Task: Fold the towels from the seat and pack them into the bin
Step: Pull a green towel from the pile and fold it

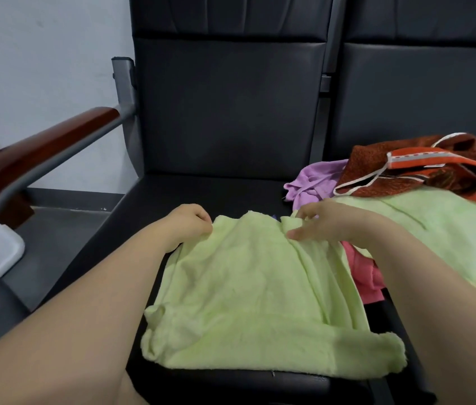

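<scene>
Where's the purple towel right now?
Head view, right of centre: the purple towel lies crumpled on the seat, just beyond the right hand, tucked against the left edge of the rust-red towel.

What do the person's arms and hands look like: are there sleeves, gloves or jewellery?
The left hand and the right hand wear no gloves. No sleeve is in view on either arm, right up to the picture's edge. No watch, bracelet or ring shows.
</scene>
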A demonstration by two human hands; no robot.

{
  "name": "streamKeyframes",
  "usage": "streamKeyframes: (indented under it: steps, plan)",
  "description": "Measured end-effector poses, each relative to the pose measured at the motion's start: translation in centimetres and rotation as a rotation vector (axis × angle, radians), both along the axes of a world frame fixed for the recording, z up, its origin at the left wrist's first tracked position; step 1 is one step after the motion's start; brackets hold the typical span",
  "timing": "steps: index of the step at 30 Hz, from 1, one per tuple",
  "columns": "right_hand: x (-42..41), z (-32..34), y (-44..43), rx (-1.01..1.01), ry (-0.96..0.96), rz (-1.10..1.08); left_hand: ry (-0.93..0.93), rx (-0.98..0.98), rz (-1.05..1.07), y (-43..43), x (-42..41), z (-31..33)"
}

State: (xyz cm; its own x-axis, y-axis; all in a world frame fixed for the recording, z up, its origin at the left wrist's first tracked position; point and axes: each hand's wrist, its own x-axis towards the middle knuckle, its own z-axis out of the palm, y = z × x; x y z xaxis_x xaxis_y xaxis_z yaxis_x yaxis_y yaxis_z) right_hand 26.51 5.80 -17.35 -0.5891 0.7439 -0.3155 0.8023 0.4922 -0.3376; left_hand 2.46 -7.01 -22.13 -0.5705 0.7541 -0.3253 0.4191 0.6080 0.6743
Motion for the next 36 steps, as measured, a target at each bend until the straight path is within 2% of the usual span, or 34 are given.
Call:
streamKeyframes:
  steps: [6, 9, 11, 13, 17, 20, 23, 26, 29, 33, 36]
  plan:
    - [1.2, 0.8, 0.9, 0.025, 0.456, -0.106, -0.069, 0.053, -0.080, -0.9, -0.8, 1.1]
    - [1.0, 0.2, 0.9, 0.046, 0.542, -0.096, -0.079, 0.092, -0.059, -1.5, -1.5, 0.9]
    - [0.6, -0.6, 1.0, 0.000, 0.472, -0.033, -0.121, 0.143, -0.025, -1.8, -2.0, 0.9]
    - [0.3, -1.1, 1.0, -0.066, 0.351, 0.056, -0.161, 0.128, -0.079, -2.1, -2.2, 1.4]
    - [0.3, -0.8, 0.9, -0.164, 0.275, 0.141, -0.127, -0.216, -0.369, -2.9, -1.8, 2.4]
    - [0.4, -1.0, 0.8, -0.194, 0.256, 0.170, -0.023, -0.283, -0.420, -2.6, -1.3, 1.9]
    - [-0.2, -2.0, 0.8, -0.032, 0.232, 0.148, 0.204, -0.213, -0.357, -1.6, -1.1, 1.1]
    - [-1.1, -3.2, 0.8, 0.172, 0.170, 0.159, 0.257, -0.189, -0.361, -0.9, -0.7, 0.2]
    - [-1.8, -4.3, 1.4, 0.308, 0.119, 0.112, 0.225, -0.130, -0.315, -0.7, -0.2, -0.3]
    - [-1.7, -5.4, 2.6, 0.500, -0.074, -0.005, 0.088, -0.002, -0.209, -0.8, 0.0, -0.4]
    - [-1.4, -5.7, 2.9, 0.533, -0.136, -0.175, 0.046, 0.029, -0.209, -0.9, 0.1, -0.5]
